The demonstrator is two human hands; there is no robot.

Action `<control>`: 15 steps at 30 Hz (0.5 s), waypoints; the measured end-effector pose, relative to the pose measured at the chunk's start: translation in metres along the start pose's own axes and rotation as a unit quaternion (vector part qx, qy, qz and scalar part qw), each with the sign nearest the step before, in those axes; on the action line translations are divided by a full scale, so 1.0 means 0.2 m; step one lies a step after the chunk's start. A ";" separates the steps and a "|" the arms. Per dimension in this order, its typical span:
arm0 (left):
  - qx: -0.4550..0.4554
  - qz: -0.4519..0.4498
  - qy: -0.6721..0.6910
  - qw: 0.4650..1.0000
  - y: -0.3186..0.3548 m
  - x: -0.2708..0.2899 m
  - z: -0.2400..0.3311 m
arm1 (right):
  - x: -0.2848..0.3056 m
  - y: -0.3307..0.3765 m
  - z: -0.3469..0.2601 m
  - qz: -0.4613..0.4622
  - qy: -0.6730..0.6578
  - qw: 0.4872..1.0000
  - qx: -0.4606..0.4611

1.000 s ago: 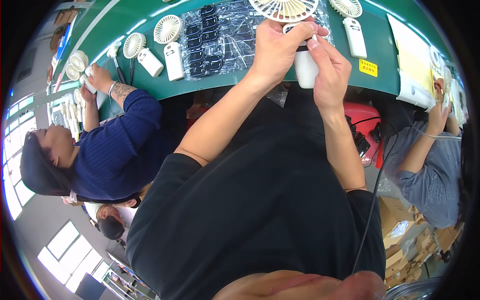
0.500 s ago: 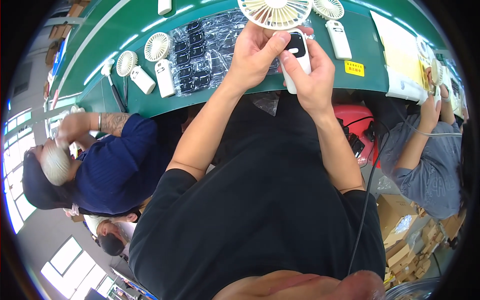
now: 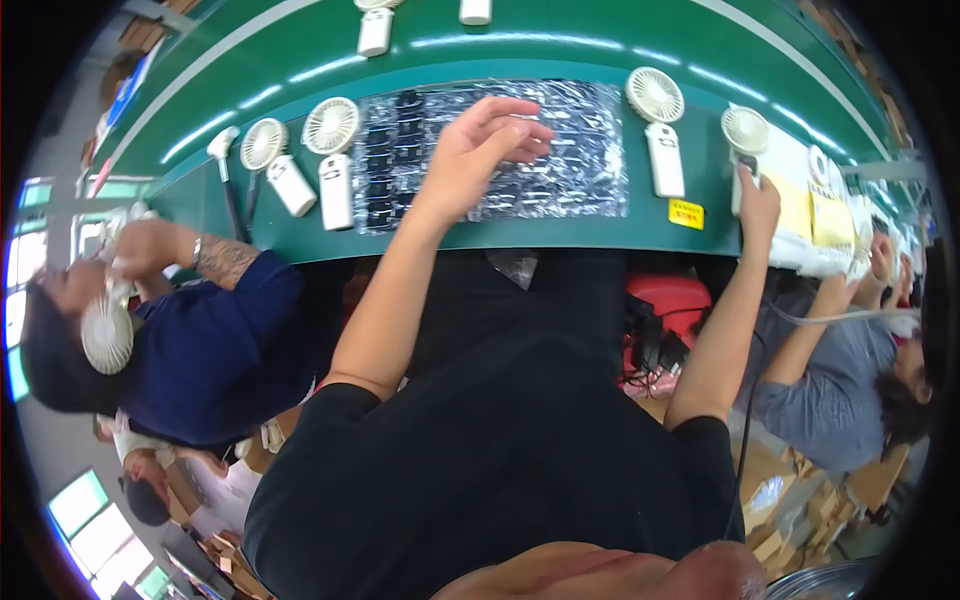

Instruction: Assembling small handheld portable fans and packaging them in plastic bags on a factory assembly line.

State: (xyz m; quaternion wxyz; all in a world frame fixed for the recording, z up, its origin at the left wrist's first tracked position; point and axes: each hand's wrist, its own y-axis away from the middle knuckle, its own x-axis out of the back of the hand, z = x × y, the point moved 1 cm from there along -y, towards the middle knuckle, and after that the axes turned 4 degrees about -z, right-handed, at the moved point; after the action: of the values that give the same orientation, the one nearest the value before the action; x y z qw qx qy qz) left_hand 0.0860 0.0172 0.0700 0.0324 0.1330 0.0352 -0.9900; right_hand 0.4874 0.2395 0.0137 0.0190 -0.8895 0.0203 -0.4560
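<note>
My left hand [image 3: 478,150] hovers over a clear plastic tray sheet [image 3: 580,150] of small dark parts, its fingers loosely stretched and nothing in them. Out to the right, my right hand [image 3: 758,205] is closed around the handle of a white handheld fan [image 3: 745,130], whose round head points away from me at the table's right side. Just left of it lies another white fan [image 3: 664,160], above a small yellow label [image 3: 686,213]. Left of the plastic sheet are two more white fans, one [image 3: 335,175] close to the sheet and one [image 3: 278,170] further out.
A dark-handled tool [image 3: 230,185] lies at the table's left. Further fans [image 3: 374,30] rest on the green belt at the back. Co-workers sit on both sides, in a blue sleeve [image 3: 235,330] and a grey shirt [image 3: 830,400]. A red stool [image 3: 670,300] with black cables stands under the table.
My hands have parted. The fan they held together is gone from the middle; my right hand has swung right with a fan in its grip, while the left is empty over the plastic sheet.
</note>
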 end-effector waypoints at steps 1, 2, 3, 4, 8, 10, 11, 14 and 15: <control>0.006 -0.010 -0.014 1.000 0.02 0.00 0.00 | -0.03 -0.07 0.04 0.001 0.108 0.994 0.009; 0.010 -0.013 -0.031 0.999 0.03 0.01 0.00 | -0.03 -0.08 -0.02 -0.003 0.213 0.977 0.023; 0.012 -0.017 -0.022 1.000 0.04 0.01 -0.02 | -0.05 -0.05 -0.06 0.072 0.261 0.961 0.047; 0.014 -0.001 -0.037 0.999 0.07 0.04 -0.04 | -0.13 0.02 -0.24 0.139 0.299 0.940 0.081; 0.021 -0.004 -0.052 0.998 0.08 0.04 -0.09 | -0.30 0.15 -0.47 0.016 0.131 0.975 0.176; 0.020 -0.040 -0.040 0.998 0.08 0.01 -0.09 | -0.39 0.23 -0.55 -0.096 0.085 0.980 0.153; 0.020 -0.029 -0.043 0.998 0.09 0.01 -0.09 | -0.41 0.26 -0.58 -0.103 0.081 0.978 0.161; 0.074 -0.068 0.033 0.994 0.14 -0.02 -0.10 | -0.41 0.36 -0.64 -0.005 -0.145 0.984 0.107; 0.074 -0.057 0.032 0.995 0.12 -0.03 -0.12 | -0.40 0.40 -0.71 -0.014 -0.148 0.982 0.113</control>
State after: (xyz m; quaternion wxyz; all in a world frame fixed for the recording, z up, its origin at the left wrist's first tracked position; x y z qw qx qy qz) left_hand 0.0997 -0.0046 0.0480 -0.0352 0.1640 -0.0294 -0.9854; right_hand 0.3234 0.1623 0.0270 0.1160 -0.9394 -0.0469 -0.3192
